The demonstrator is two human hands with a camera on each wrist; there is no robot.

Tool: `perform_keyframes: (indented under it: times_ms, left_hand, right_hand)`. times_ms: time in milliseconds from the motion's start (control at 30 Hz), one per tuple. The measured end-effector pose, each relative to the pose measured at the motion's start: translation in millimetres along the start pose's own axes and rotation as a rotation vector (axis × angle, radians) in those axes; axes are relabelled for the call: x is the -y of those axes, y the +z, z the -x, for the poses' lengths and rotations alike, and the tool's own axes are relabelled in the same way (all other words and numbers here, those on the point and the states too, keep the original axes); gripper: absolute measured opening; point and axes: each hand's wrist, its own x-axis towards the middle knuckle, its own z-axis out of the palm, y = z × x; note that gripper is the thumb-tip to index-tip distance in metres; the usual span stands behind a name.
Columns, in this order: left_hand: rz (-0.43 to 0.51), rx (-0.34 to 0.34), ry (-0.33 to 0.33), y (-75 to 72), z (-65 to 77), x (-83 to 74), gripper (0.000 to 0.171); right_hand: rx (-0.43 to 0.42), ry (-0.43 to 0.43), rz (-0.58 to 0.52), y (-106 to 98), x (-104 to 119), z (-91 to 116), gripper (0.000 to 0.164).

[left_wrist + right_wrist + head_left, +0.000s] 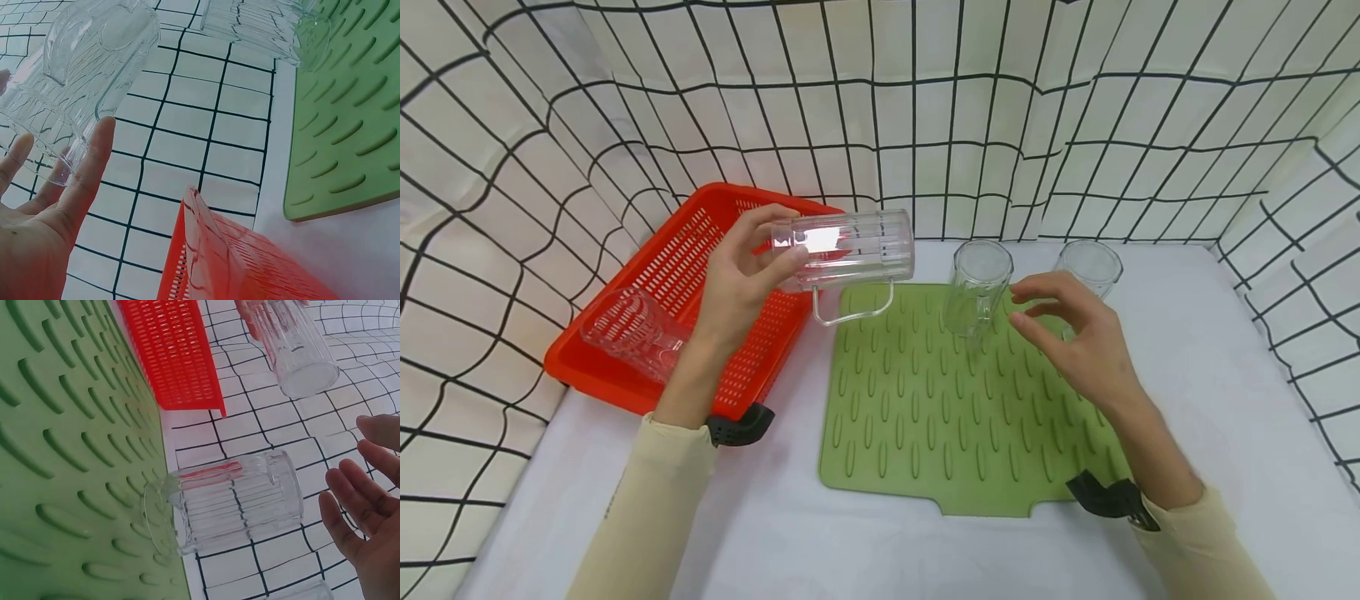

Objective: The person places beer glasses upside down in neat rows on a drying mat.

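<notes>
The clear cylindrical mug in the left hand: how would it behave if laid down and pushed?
The mug looks rigid and probably breakable, transparent like glass. Being round, it could roll, though its protruding handle would likely stop it.

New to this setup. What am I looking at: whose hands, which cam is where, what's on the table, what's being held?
No robot here: these are a person's two bare hands. The wide picture comes from a head-worn camera looking forward and down; the other two come from cameras on the left and right wrists.

On the white table lie a red basket, with a clear glass lying in it, and a green mat with raised ridges. One clear mug stands at the mat's back part; another mug is partly hidden behind the right hand.

The left hand holds a third mug sideways in the air, handle downward. The right hand holds nothing.
</notes>
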Motion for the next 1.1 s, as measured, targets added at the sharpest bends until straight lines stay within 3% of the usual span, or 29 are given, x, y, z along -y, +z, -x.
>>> perform_keyframes:
  times_ms: [567,1100]
  left_hand:
    - [0.005,0.032,-0.012,8.9,5.2,-1.9,0.039]
    - [-0.015,0.068,-0.039,18.7,8.8,-1.2,0.041]
  right_hand:
    - [0.005,0.001,-0.101,17,5,-16,0.041]
    - [0.069,0.087,-0.182,31,10,-29,0.056]
